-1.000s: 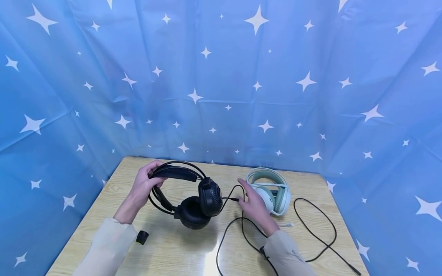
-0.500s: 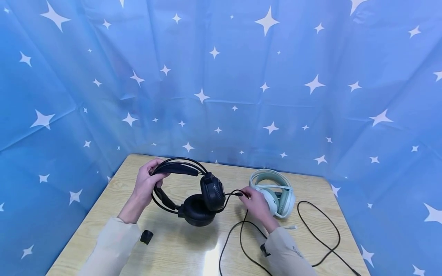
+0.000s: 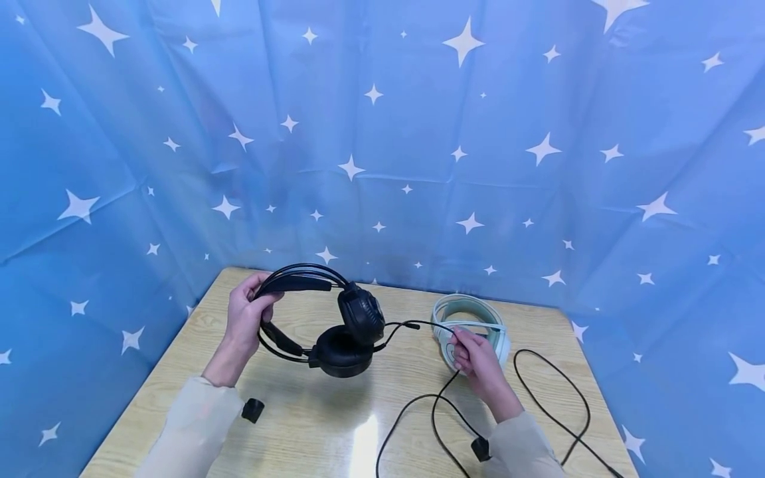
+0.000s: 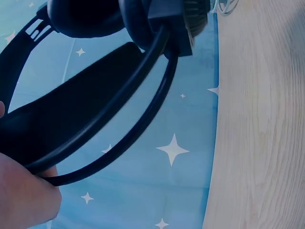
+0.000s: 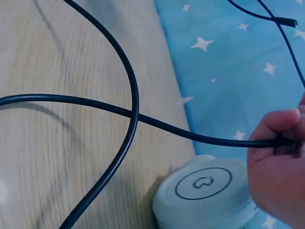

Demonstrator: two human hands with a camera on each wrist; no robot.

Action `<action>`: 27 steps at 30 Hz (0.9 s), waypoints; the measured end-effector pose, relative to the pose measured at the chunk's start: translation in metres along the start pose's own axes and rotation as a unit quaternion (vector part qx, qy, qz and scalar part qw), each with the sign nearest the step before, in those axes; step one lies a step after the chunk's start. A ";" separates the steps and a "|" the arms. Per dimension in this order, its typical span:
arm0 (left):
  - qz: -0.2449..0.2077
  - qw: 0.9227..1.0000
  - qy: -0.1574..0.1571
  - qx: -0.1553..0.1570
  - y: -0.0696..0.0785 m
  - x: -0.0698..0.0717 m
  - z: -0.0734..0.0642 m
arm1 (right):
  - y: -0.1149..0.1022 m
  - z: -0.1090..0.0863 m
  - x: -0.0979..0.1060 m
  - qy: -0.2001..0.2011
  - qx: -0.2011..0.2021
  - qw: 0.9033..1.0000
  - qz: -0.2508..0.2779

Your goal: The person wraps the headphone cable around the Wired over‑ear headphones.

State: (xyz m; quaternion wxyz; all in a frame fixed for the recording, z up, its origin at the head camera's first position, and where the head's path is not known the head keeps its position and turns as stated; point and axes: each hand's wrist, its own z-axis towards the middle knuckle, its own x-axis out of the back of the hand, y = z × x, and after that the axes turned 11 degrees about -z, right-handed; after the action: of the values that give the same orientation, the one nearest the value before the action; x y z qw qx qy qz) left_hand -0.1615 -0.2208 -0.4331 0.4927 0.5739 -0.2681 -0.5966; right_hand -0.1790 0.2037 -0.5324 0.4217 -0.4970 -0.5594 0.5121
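My left hand (image 3: 244,318) grips the headband of a black headset (image 3: 343,352), held up over the left-middle of the table with its ear cups toward the right. In the left wrist view the thumb and fingers wrap the padded headband (image 4: 71,114). The headset's short boom microphone (image 3: 411,326) points right from the ear cup. My right hand (image 3: 481,368) pinches the black cable (image 5: 214,140), which runs taut from the headset and drops below the fingers to the table. Behind that hand lies a mint-green headset (image 3: 472,309), partly covered by it.
A small black block-like piece (image 3: 253,410) lies on the wooden table (image 3: 299,445) near my left sleeve. The cable loops (image 3: 582,398) along the right side, past my right sleeve. A blue star-patterned curtain (image 3: 382,133) hangs behind the table.
My right hand first reaches toward the cable, takes hold of it beside the microphone, then draws it right, in front of the mint-green headset. The black headset rises slightly in my left hand.
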 end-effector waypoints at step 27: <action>0.206 0.975 0.065 -0.044 -0.012 -0.023 -0.007 | -0.068 -0.045 -0.031 -0.220 0.218 0.867 -0.390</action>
State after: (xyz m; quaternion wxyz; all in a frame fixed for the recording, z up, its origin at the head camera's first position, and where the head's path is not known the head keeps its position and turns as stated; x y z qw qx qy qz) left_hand -0.1619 -0.1935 -0.4356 0.6465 0.5217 -0.3209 -0.4548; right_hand -0.1385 0.1812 -0.4587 0.5507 -0.0080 -0.6600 0.5110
